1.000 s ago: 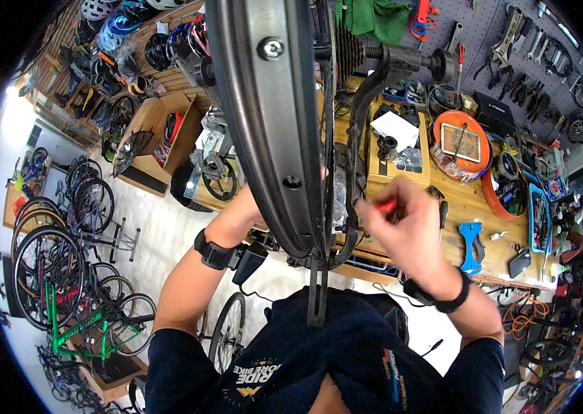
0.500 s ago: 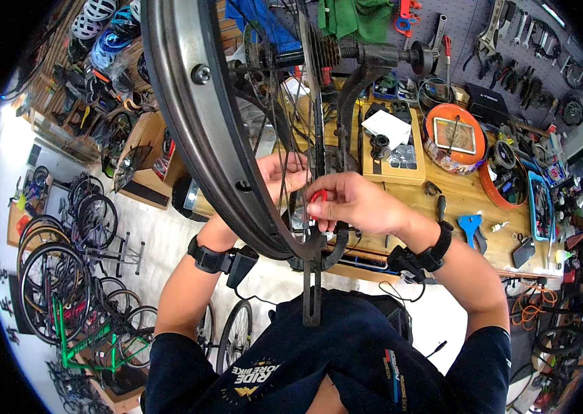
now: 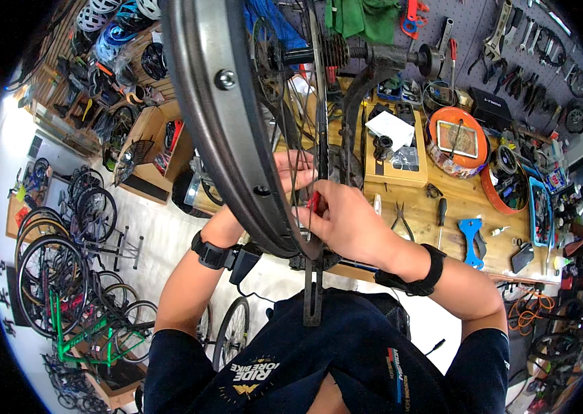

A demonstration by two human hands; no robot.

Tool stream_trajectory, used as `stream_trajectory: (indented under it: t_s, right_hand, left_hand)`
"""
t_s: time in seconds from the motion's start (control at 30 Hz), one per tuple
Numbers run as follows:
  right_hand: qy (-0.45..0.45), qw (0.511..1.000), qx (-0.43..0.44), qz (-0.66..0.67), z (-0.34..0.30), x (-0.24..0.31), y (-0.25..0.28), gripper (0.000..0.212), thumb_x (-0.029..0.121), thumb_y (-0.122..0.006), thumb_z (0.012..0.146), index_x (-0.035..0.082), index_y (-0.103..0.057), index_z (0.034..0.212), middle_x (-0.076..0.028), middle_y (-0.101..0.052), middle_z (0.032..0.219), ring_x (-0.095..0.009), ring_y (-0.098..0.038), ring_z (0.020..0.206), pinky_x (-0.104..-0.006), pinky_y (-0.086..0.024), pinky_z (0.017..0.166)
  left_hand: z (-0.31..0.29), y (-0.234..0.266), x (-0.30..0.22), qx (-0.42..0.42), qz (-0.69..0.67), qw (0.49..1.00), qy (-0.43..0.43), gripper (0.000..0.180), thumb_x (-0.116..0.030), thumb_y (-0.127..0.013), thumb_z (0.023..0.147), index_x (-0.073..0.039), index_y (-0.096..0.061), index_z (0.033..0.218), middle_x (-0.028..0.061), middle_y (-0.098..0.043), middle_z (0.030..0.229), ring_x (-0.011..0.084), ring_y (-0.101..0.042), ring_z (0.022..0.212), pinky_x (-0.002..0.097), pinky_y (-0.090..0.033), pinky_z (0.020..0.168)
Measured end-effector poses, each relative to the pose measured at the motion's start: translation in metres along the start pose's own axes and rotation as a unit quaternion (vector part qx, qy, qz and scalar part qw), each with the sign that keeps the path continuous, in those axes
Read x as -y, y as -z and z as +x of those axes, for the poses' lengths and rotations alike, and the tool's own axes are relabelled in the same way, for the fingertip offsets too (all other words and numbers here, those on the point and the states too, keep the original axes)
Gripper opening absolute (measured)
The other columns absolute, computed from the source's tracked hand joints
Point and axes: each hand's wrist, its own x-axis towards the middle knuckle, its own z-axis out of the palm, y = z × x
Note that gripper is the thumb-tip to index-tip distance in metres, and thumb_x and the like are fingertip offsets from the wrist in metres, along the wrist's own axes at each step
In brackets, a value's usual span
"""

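Note:
A bicycle wheel's wide dark rim (image 3: 226,138) stands upright in front of me, mounted in a black truing stand (image 3: 355,103). My right hand (image 3: 353,217) is closed around a small red spoke wrench (image 3: 314,201) beside the spokes, low on the wheel near the rim. Part of the wrench is hidden by the fingers. On the other side of the spokes (image 3: 283,124), my left hand (image 3: 295,172) pinches at a spoke with thumb and fingers, partly covered by the rim.
The wooden workbench (image 3: 408,200) carries an open cardboard box (image 3: 401,172), pliers (image 3: 400,219), a screwdriver (image 3: 441,212), a blue tool (image 3: 470,241) and an orange round tray (image 3: 474,124). Tools hang on the pegboard (image 3: 470,41). Bicycles (image 3: 64,290) stand at the left.
My right hand has turned over the red spoke wrench, its back now facing up and hiding more of the wrench. The left hand stays at the spokes. The view has shifted slightly.

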Motion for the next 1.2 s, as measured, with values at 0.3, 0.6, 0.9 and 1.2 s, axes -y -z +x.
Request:
stream_trajectory:
  t_s: [0.3,0.6,0.9,1.2]
  right_hand:
    - [-0.111,0.846,0.276,0.443,0.020,-0.050,0.022,0.022,0.014,-0.061,0.095,0.000,-0.058,0.112,-0.006,-0.067,0.086,-0.006,-0.050,0.055,-0.0214,-0.040,0.048]
    - [0.055,0.986,0.116,-0.111,0.011,0.000,0.005,0.038,0.030,-0.070,0.091,-0.002,-0.057,0.107,-0.001,-0.060,0.074,-0.010,-0.056,0.068,-0.0284,-0.046,0.061]
    - [-0.136,0.963,0.181,0.149,0.023,-0.006,0.013,0.030,0.027,-0.070,0.091,0.001,-0.067,0.102,0.002,-0.064,0.085,-0.006,-0.058,0.077,-0.0225,-0.049,0.066]
    - [0.055,0.978,-0.009,-0.200,0.019,0.002,-0.014,0.034,0.022,-0.070,0.084,-0.006,-0.058,0.098,-0.017,-0.061,0.071,-0.026,-0.057,0.057,-0.0361,-0.046,0.057]
  left_hand:
    - [0.002,0.006,0.006,0.040,0.029,0.997,-0.051,0.036,-0.019,-0.067,0.092,0.002,-0.057,0.120,0.0051,-0.064,0.109,0.0134,-0.060,0.103,0.0288,-0.046,0.094]
    - [-0.011,0.005,-0.003,0.035,-0.071,0.992,-0.099,0.024,-0.016,-0.070,0.089,0.004,-0.061,0.101,0.0048,-0.065,0.090,0.0098,-0.063,0.081,0.0235,-0.050,0.071]
    - [0.008,0.016,0.021,0.065,0.001,0.996,-0.068,0.033,-0.026,-0.069,0.091,0.003,-0.062,0.106,0.0052,-0.066,0.094,0.0109,-0.062,0.088,0.0248,-0.050,0.080]
    - [0.013,0.014,0.019,-0.004,0.084,0.996,-0.038,0.038,-0.032,-0.067,0.092,0.005,-0.064,0.101,0.0056,-0.067,0.089,0.0099,-0.061,0.079,0.0260,-0.049,0.072]
